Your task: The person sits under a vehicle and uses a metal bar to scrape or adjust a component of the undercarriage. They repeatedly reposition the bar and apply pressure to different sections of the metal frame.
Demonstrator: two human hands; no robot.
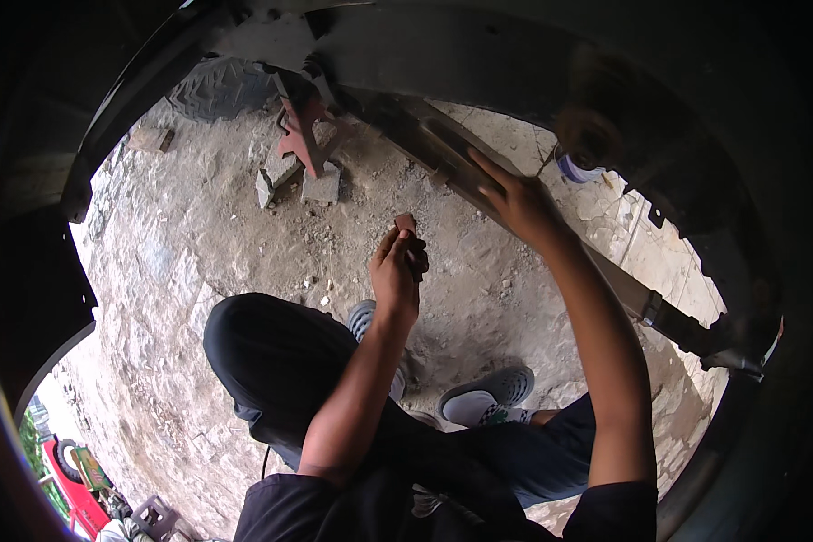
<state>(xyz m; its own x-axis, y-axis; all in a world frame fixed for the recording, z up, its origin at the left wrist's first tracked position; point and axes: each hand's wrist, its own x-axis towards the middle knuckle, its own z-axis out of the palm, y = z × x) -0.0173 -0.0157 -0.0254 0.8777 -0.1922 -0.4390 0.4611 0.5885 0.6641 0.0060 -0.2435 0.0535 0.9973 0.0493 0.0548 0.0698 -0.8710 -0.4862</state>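
Note:
My left hand [395,271] is raised over the dirt floor in the middle, its fingers pinched on a small flat reddish-brown piece [406,221]. The piece looks like folded sandpaper, but its kind is not certain. My right hand [526,206] lies against a long dark metal bar [470,172] that slants down to the right. Its fingers are stretched out and apart along the bar, with nothing seen in them.
Dark vehicle bodywork [425,54] curves overhead and around the sides. A red stand [305,144] rests by broken concrete blocks [321,183] at the far left, near a tyre [221,90]. A white and purple round container [576,170] sits beyond the bar. My knees and shoes are below.

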